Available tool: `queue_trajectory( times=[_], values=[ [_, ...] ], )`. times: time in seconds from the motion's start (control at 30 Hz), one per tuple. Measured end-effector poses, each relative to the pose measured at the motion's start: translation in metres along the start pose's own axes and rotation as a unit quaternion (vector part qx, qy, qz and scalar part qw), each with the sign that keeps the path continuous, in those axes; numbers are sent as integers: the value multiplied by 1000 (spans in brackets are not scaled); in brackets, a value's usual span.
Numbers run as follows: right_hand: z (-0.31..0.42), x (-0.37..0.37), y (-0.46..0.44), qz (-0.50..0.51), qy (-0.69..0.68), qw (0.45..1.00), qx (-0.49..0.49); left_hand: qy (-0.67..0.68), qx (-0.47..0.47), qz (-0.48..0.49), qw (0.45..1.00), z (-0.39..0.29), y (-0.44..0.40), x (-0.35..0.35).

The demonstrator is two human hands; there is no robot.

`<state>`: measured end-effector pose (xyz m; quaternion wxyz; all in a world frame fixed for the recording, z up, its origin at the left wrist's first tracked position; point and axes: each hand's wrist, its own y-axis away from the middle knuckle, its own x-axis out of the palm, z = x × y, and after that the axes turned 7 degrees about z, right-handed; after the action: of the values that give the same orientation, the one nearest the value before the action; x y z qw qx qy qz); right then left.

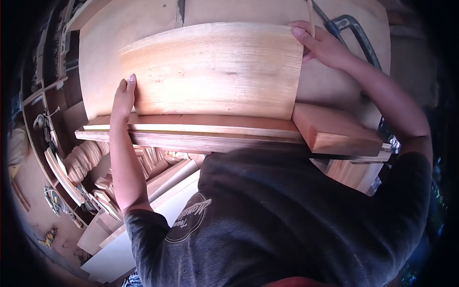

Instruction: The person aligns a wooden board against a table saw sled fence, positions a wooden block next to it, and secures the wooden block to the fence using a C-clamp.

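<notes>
A wide, pale wooden board (215,71) with visible grain spans the workbench in front of me. My left hand (125,98) grips its left edge, thumb on the top face and the other fingers mostly hidden. At the upper right corner, my right hand (325,48) holds the board with the thumb on top. A thin, light stick (312,19) rises beside the right fingers; whether they hold it I cannot tell. Along the board's near edge lies a long wooden strip (215,123). A thick wooden block (334,129) sits to its right.
Under everything is a plywood worktop (100,62). A dark metal clamp (361,38) stands at the far right. To the left are shelves (43,95) with tools. Stacked wood offcuts (107,196) and a white panel (114,258) lie below the bench's front edge.
</notes>
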<state>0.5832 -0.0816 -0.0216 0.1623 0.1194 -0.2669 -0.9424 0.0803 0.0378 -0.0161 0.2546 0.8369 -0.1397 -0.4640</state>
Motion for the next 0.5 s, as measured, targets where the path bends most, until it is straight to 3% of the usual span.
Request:
queue_trajectory(
  times=[0.27,0.4,0.5],
  values=[
    [-11,-15,-5,21,159,987,10,-36,11,36,999,-13,15,10],
    [-14,-16,-9,-22,209,977,-19,-13,27,43,999,-7,15,13],
    [-6,-17,-9,-4,242,970,-2,-103,41,45,993,-7,16,7]
  ],
)
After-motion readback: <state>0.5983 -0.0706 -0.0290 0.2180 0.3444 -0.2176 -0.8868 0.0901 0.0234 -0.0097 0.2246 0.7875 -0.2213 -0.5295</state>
